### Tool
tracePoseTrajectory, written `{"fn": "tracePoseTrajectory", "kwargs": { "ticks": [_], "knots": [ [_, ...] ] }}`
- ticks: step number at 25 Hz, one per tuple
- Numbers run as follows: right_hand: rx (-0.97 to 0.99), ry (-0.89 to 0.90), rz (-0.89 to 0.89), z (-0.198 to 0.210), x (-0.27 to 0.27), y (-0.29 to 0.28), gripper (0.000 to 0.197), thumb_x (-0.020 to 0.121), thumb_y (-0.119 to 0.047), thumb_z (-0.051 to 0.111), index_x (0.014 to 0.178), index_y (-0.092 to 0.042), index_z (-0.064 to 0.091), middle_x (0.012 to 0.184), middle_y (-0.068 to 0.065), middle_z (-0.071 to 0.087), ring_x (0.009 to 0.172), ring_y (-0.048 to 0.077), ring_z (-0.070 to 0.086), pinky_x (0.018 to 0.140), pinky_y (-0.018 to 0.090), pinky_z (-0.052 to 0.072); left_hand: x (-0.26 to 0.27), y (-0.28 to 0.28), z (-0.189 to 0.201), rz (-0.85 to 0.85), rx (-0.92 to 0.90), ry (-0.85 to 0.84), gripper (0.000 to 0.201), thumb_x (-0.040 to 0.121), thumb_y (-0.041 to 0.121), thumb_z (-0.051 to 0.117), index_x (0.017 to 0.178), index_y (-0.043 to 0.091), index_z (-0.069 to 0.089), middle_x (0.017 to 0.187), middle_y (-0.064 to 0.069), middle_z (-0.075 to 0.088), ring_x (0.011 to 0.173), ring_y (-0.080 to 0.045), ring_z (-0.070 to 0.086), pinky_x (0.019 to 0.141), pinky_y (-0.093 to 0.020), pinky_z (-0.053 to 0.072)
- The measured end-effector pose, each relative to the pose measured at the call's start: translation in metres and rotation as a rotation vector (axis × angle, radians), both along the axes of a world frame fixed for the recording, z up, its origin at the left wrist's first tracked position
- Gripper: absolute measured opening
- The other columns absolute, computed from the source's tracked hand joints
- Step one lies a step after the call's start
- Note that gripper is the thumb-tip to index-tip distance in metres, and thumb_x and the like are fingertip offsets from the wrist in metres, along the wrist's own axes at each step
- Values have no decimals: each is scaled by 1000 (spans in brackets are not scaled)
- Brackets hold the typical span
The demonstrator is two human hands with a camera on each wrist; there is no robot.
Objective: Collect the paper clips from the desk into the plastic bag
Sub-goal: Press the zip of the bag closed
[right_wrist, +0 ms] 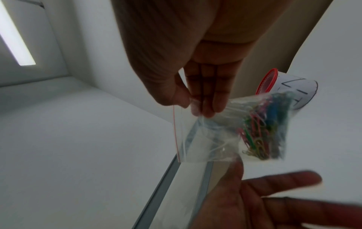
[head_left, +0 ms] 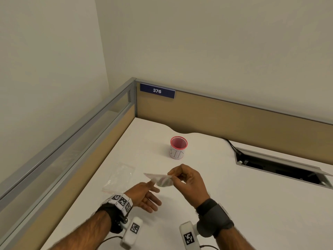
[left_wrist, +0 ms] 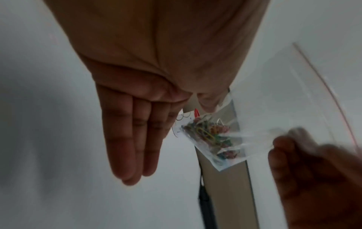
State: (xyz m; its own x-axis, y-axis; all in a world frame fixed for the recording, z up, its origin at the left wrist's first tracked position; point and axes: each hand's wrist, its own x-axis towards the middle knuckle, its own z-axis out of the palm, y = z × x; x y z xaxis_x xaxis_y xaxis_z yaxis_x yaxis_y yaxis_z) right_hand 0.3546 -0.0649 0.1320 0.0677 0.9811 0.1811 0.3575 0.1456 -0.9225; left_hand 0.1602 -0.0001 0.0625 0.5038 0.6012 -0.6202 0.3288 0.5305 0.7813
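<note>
- Pinching the plastic bag (right_wrist: 225, 131) of paper clips (right_wrist: 262, 124) at its mouth, the right hand (head_left: 187, 179) holds it aloft; collecting looks done.
- Left hand (head_left: 144, 195) is flat and empty below.
- Next: seal the strip.

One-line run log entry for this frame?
right hand: pinches plastic bag | paper clips: inside bag | left hand: open below | second bag: on desk
</note>
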Motion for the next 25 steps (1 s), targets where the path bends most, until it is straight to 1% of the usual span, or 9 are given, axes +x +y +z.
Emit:
{"fn": "tracePoseTrajectory", "kwargs": {
  "ticks": [3, 6, 10, 13, 15, 17, 20, 23, 25],
  "knots": [
    [28, 15, 46, -4, -1, -5, 15, 78, 5, 61, 78, -10, 66, 85, 0, 71, 84, 13, 67, 75, 18, 53, 9, 0, 5, 141, -160, -225, 57, 103, 57, 33, 133, 12, 54, 113, -27, 73, 93, -40, 74, 72, -38, 63],
    [-8, -5, 76, -11, 1, -11, 6, 77, -11, 62, 77, -16, 66, 85, 1, 70, 85, 12, 66, 78, 16, 52, 18, 12, 4, 329, -198, -332, 60, 100, 54, 42, 128, 4, 60, 112, -24, 74, 90, -34, 76, 68, -35, 63],
    [-73, -50, 120, -17, 4, -15, 15, 72, -30, 56, 82, -27, 67, 90, -3, 69, 89, 12, 65, 83, 17, 53, 21, 24, 1, 501, -196, -437, 66, 87, 43, 67, 133, -3, 57, 126, -30, 66, 117, -43, 65, 96, -50, 56],
    [-45, 7, 14, -22, 4, -11, 15, 79, -30, 59, 79, -15, 63, 85, 1, 66, 84, 16, 64, 75, 28, 57, 29, 19, 9, 541, -57, -448, 35, 96, 14, 60, 126, -3, 61, 112, -26, 73, 97, -37, 74, 77, -44, 62],
    [-97, 100, -168, -25, 4, -3, 22, 87, -29, 64, 82, -9, 57, 85, 12, 62, 82, 27, 65, 65, 37, 61, 35, 18, 15, 582, -31, -452, 29, 95, -1, 53, 123, -4, 60, 108, -25, 75, 96, -39, 74, 78, -47, 61],
    [-249, 277, -229, -24, -2, 1, 27, 88, -33, 66, 96, -10, 55, 94, 14, 64, 83, 29, 69, 63, 43, 62, 39, 18, 18, 602, -31, -483, 32, 94, -8, 50, 124, -3, 59, 109, -26, 74, 100, -41, 71, 83, -48, 60],
    [-415, 503, -120, -23, -12, 4, 40, 84, -37, 71, 116, -21, 53, 107, 10, 70, 87, 28, 73, 65, 47, 61, 41, 15, 24, 538, -19, -578, 36, 95, -10, 46, 126, 1, 60, 118, -26, 70, 101, -34, 71, 82, -38, 62],
    [-405, 605, -79, -24, -14, 4, 41, 82, -23, 75, 118, -19, 56, 106, 13, 73, 91, 34, 72, 69, 48, 60, 37, 16, 26, 499, 33, -597, 36, 99, -4, 46, 132, 6, 59, 125, -24, 68, 109, -32, 67, 91, -38, 57],
    [-403, 623, -63, -22, -10, 3, 34, 83, -11, 72, 115, -15, 59, 102, 15, 74, 91, 38, 71, 68, 47, 60, 34, 17, 25, 481, 52, -562, 36, 101, 2, 47, 134, 10, 58, 126, -22, 68, 110, -31, 67, 90, -38, 58]
  ]
}}
